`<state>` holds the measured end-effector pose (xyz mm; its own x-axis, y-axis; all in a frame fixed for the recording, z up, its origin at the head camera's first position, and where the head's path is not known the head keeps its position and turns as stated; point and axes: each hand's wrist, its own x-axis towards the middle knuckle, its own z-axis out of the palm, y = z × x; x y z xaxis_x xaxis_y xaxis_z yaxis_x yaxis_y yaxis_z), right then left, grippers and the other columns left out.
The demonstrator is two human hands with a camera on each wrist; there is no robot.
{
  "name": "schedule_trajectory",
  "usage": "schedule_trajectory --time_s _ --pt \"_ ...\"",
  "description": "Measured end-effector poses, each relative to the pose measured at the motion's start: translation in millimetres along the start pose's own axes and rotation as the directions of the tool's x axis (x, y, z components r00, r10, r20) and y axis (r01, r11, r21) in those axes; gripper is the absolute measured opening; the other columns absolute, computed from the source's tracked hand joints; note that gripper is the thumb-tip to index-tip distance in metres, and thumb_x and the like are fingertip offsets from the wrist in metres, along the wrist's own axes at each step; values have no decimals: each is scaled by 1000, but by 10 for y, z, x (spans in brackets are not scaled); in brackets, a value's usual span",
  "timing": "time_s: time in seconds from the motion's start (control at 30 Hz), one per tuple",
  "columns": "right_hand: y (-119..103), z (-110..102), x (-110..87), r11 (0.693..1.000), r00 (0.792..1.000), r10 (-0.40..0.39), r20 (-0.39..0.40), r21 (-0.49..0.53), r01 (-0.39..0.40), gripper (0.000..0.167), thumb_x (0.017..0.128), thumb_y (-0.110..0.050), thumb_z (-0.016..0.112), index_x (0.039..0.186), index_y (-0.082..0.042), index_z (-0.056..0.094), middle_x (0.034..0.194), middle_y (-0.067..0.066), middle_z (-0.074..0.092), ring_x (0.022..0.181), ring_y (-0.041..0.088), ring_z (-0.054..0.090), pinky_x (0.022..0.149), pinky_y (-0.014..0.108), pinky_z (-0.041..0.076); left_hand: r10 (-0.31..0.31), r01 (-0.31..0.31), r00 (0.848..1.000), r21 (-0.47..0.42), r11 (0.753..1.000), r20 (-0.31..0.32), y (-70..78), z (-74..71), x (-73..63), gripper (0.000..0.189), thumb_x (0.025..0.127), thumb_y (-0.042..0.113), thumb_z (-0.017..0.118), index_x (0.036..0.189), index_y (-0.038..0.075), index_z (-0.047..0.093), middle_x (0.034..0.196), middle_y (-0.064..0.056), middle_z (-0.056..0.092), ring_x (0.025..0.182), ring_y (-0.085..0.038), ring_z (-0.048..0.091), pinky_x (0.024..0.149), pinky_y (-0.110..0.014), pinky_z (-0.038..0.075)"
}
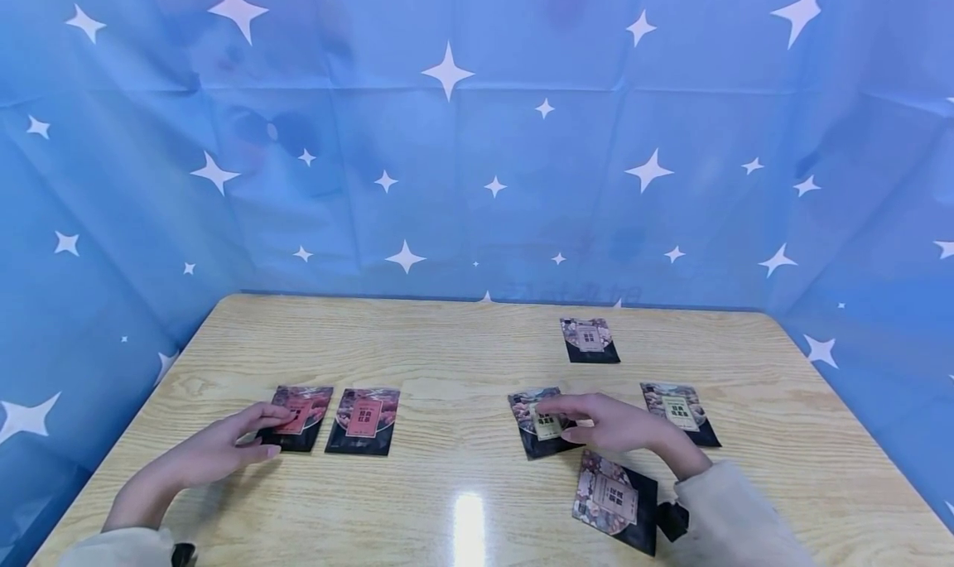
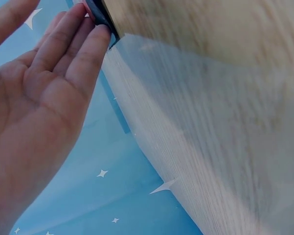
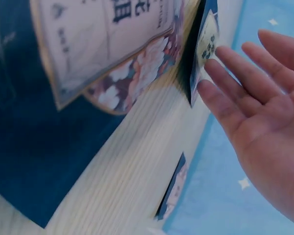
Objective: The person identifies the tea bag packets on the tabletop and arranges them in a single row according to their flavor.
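Note:
My left hand (image 1: 204, 451) reaches over a dark sachet with a red label (image 1: 311, 418) on the left of the table, its fingertips on the sachet's left part. In the left wrist view the fingers of that hand (image 2: 44, 93) extend to the sachet's edge (image 2: 101, 17). Farther right, my right hand (image 1: 614, 425) has its fingertips on a dark sachet with a pale green label (image 1: 527, 414), covering its right part. The right wrist view shows this hand (image 3: 264, 107) with extended fingers against that sachet (image 3: 205, 44). Neither hand's fingers curl round a sachet.
Beside the left sachet lies another red-labelled one (image 1: 363, 422). A second green-labelled sachet (image 1: 680, 414) lies right of my right hand. One pink-labelled sachet (image 1: 614, 501) lies tilted near my right wrist, another (image 1: 589, 340) farther back. A blue star-patterned cloth (image 1: 477, 153) hangs behind the wooden table (image 1: 447, 343).

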<state>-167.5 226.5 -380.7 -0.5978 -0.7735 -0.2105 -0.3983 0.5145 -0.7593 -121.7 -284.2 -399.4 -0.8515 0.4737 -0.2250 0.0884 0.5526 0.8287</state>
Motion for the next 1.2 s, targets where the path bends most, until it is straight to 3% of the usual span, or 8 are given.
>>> schedule_trajectory --time_s 0.3,0.57,0.77,1.2 --pt "36 4 21 998 999 -54 10 -25 54 42 93 -1 47 135 3 40 134 18 44 125 37 35 95 52 35 7 -7 1000 -2 1000 -1 7 0 7 54 92 17 56 132 -11 31 131 -36 35 120 -54 29 87 -56 39" --pt "26 26 61 1000 999 -21 38 9 20 46 94 -8 49 138 -2 38 139 16 38 128 37 33 97 53 33 9 -9 1000 0 1000 3 7 0 5 55 91 18 56 132 -10 31 131 -36 35 120 -55 28 86 -57 39" --pt "-45 103 207 999 999 -29 17 -26 29 50 94 -21 52 138 0 37 140 16 38 127 33 35 98 49 33 9 -9 1000 4 1000 1 -1 -3 -1 55 92 17 56 132 -10 32 131 -36 35 120 -55 29 86 -57 39" --pt "-240 287 474 999 999 -27 21 -31 28 53 95 -25 51 139 -1 35 141 14 36 129 31 33 100 47 32 25 -25 1000 6 1000 1 8 1 -1 55 92 17 56 132 -11 31 131 -36 36 119 -55 29 86 -58 38"
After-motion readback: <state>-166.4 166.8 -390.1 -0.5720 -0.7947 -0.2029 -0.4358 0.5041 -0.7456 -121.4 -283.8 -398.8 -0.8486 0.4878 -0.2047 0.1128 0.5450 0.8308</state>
